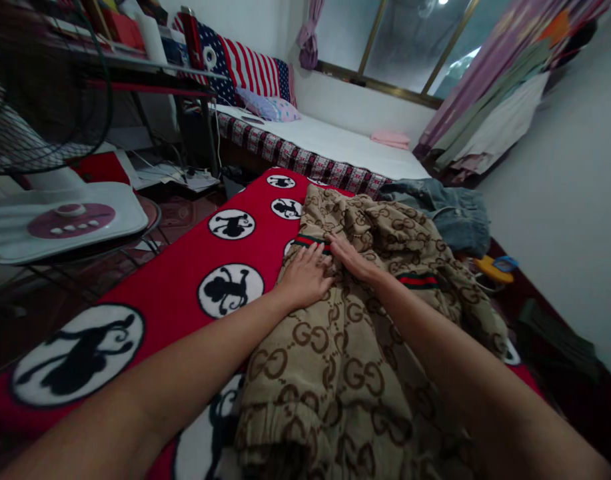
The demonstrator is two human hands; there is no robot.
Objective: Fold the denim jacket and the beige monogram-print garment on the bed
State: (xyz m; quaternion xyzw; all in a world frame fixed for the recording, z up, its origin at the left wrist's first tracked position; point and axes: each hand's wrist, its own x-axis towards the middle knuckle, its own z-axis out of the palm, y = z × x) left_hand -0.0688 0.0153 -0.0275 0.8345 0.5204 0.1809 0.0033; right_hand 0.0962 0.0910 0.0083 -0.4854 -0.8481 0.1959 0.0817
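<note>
The tan garment (315,347), printed all over with brown paired letters, lies rumpled across a red blanket (175,293) with white ovals and black figures, its near end gathered into an elastic-looking edge at the bottom of the view. The left hand (308,275) rests on it palm down, open, fingers stretched forward and slightly parted, the fingertips by a green-and-red stripe (305,240). Just beside it the right hand (351,257) is open too, its fingers straight and reaching the right end of that stripe (whether a little cloth is caught beneath either palm, I cannot tell). A second green-and-red band (419,281) shows on the garment to the right of the right forearm. Beyond the garment's far right side lies blue denim clothing (455,213), and a yellow seat (492,268) stands past it, lower down. Farther back is a white-topped bed (335,137) with a pale patterned pillow (272,107); at the left stands a fan (70,213)
</note>
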